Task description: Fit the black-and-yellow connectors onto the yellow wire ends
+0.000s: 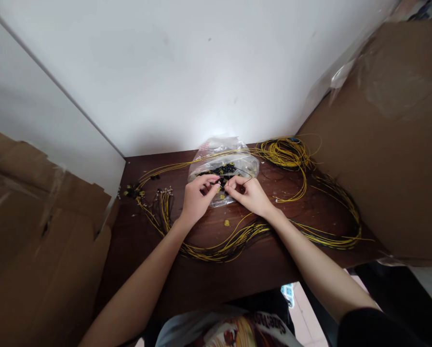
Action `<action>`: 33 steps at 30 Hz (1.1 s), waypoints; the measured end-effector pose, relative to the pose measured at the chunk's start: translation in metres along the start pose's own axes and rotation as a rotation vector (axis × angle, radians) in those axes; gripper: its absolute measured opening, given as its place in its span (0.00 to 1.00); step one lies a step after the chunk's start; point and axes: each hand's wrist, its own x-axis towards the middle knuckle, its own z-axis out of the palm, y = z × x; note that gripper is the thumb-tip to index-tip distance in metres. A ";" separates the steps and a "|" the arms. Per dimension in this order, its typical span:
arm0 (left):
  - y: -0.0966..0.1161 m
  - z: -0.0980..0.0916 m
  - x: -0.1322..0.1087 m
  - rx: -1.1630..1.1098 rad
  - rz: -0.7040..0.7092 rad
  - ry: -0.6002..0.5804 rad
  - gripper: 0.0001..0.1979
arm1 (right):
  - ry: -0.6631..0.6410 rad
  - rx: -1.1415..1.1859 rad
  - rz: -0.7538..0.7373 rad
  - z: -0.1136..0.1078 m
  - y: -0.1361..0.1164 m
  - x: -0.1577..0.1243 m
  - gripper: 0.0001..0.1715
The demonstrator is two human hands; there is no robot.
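My left hand and my right hand meet over a clear plastic bag on the dark table. The left fingers pinch a small dark piece, too small to make out for certain. Thumb and forefinger of the right hand grip a thin black wire that loops up over the knuckles. Inside the bag lie small black and yellow plastic parts. One loose yellow part sits on the wood just in front of the bag.
A bundle of yellow and black wires curves across the table under my forearms, its metal-tipped ends at the left. Coiled yellow wires lie at the back right. Cardboard boxes flank the table on the left and right.
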 end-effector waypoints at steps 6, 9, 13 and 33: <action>-0.004 0.001 0.001 -0.045 -0.025 0.014 0.07 | -0.001 0.030 -0.023 0.001 -0.002 -0.001 0.11; -0.003 0.002 0.001 -0.080 -0.048 0.029 0.06 | 0.111 0.103 0.008 -0.003 -0.004 -0.001 0.10; 0.001 0.001 0.001 -0.086 -0.052 0.038 0.04 | 0.279 0.273 -0.035 -0.009 -0.004 0.002 0.17; 0.002 0.002 0.001 -0.048 -0.034 0.048 0.04 | 0.110 -0.309 -0.292 -0.006 -0.008 -0.005 0.07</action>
